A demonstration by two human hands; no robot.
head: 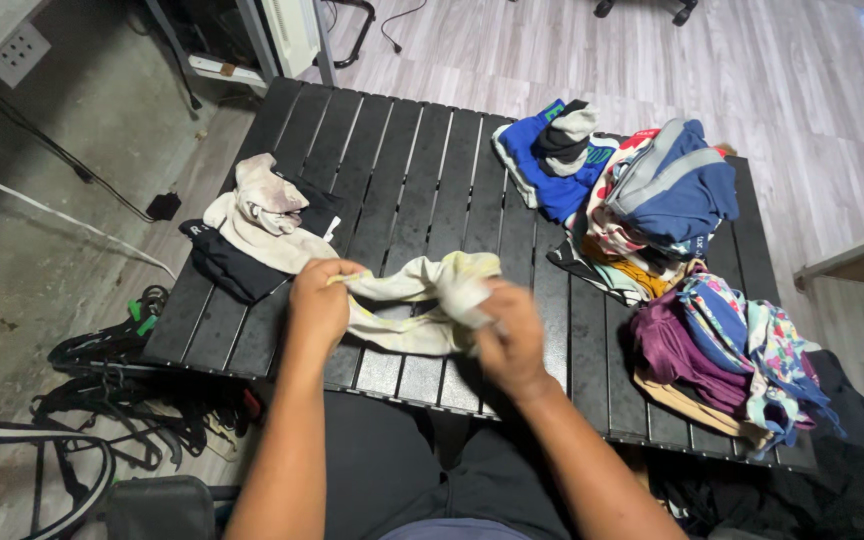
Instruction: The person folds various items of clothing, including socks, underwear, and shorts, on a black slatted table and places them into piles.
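Both hands, the left hand [318,303] and the right hand [508,335], grip a crumpled pale yellow-white cloth garment [414,300] between them above the black slatted surface [422,170]. A heap of colourful clothes [672,260] lies to the right.

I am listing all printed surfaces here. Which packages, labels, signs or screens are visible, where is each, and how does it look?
No packages, signs or screens.
Black folded garment, table's left edge, under a cream cloth: small white print.
Blue garment, far right pile: pale lettering near its top.
Both hands hold a plain pale cloth.
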